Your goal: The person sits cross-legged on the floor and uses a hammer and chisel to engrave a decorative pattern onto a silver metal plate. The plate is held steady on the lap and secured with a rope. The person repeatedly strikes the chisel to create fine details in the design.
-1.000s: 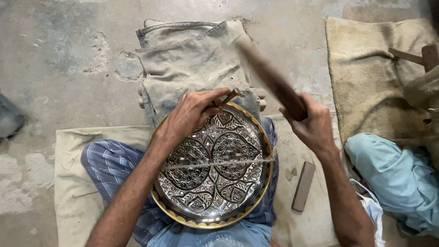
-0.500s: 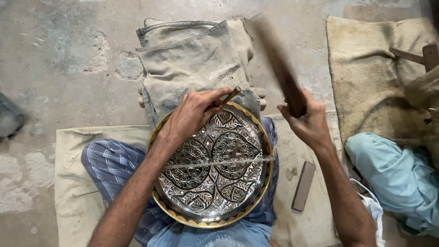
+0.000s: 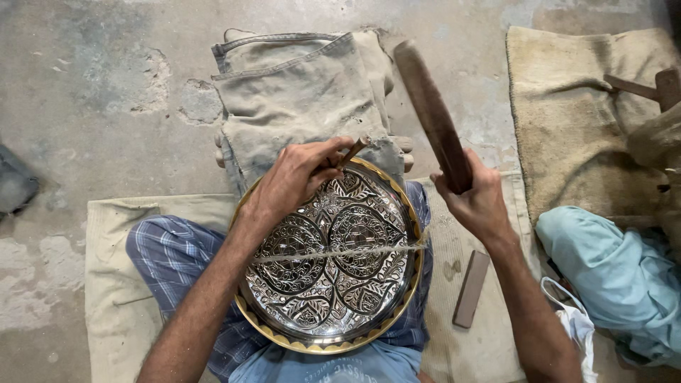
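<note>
A round engraved metal tray (image 3: pixel 397 312) with a brass rim rests on my lap, a taut string (image 3: pixel 369 250) stretched across its middle. My left hand (image 3: pixel 294 177) pinches a small chisel (image 3: pixel 353 152) whose tip meets the tray's upper edge. My right hand (image 3: pixel 477 198) grips a dark wooden mallet stick (image 3: pixel 431 113), raised above and to the right of the chisel.
Folded grey denim (image 3: pixel 298 92) lies on the concrete floor beyond the tray. A brown flat bar (image 3: pixel 471 289) lies on the cloth mat (image 3: pixel 113 298) at my right. A beige mat (image 3: pixel 567 120) with a hammer (image 3: pixel 649 86) and a teal-clothed person (image 3: pixel 617 269) are at right.
The mallet stick has swung in my right hand, from tilted left to more upright and raised. My left hand with the chisel has stayed at the tray's upper edge.
</note>
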